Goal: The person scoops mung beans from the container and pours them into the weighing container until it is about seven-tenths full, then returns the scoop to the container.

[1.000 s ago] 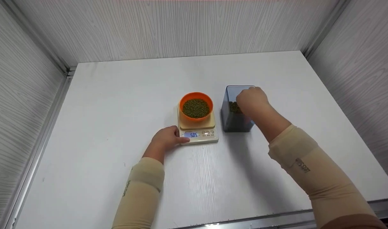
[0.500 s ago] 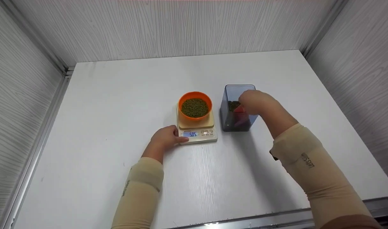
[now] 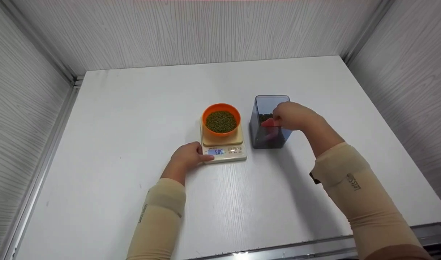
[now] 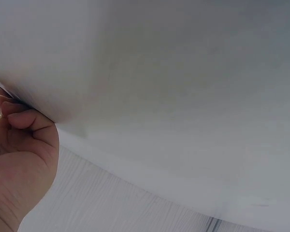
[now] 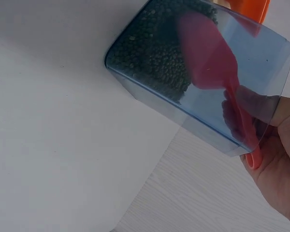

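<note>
My left hand (image 3: 187,156) holds the left front corner of a white kitchen scale (image 3: 236,156), thumb on top by the lit display and the other fingers bent at its side. On the scale's platform stands an orange bowl (image 3: 221,134) of small green beans (image 3: 221,122). To the right is a clear bluish square container (image 3: 258,139), partly filled with the same beans. My right hand (image 3: 292,116) reaches into its mouth and grips a red scoop (image 3: 269,123) by the handle. In the right wrist view the scoop's blade (image 5: 208,55) lies inside the container, near the beans.
The white tabletop (image 3: 133,119) carries the scale and container close together near its middle. Pale wood-grain panels (image 3: 220,32) enclose the back and both sides. A metal rail (image 3: 296,250) runs along the front edge.
My right hand has shifted slightly right and lower at the container, and the red scoop has come into clearer view inside it. The left hand stays on the scale.
</note>
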Tool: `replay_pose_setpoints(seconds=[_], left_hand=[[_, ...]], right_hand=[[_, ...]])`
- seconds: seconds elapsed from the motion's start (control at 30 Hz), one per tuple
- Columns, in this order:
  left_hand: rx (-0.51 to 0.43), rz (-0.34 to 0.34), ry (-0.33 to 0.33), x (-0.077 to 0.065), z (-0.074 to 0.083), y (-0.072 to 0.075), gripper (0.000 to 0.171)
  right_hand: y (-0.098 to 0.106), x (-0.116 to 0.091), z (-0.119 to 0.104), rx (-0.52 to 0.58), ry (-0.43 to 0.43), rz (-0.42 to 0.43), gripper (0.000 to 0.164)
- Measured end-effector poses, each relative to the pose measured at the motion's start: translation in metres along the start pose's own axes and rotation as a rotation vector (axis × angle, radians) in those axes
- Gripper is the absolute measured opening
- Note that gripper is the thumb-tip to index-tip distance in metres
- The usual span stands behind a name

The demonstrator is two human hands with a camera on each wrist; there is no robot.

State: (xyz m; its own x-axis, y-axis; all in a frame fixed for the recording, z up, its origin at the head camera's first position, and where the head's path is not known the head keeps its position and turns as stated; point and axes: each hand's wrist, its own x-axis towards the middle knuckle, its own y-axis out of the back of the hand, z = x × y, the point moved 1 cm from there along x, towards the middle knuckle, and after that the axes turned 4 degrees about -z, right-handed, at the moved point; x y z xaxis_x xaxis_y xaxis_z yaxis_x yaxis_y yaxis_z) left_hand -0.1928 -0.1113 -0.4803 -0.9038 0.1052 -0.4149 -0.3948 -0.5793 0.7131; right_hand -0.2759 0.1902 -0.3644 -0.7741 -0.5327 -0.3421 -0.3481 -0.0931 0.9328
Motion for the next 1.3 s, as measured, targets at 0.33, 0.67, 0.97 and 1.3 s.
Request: replay_pose_setpoints(seconds=[0.33,0.67,0.97,1.3], left_hand=[[0.006,0.001,-0.009,0.000,-0.001,-0.001,0.045],[0.005,-0.009,0.001,0.002,-0.001,-0.001,0.047],[-0.005,-0.013,-0.007,0.002,-0.002,0.000,0.047],[0.006,-0.021,0.001,0.001,-0.002,0.000,0.046]], right_hand=[[-0.002,-0.002,0.004,0.045,0.055,0.053,0.013],[0.005,-0.006,0.006,0.109,0.022,0.049,0.012],[0.011,-0.012,0.014,0.183,-0.005,0.110,0.013],[0.010,-0.019,0.029,0.252,0.013,0.180,0.015]])
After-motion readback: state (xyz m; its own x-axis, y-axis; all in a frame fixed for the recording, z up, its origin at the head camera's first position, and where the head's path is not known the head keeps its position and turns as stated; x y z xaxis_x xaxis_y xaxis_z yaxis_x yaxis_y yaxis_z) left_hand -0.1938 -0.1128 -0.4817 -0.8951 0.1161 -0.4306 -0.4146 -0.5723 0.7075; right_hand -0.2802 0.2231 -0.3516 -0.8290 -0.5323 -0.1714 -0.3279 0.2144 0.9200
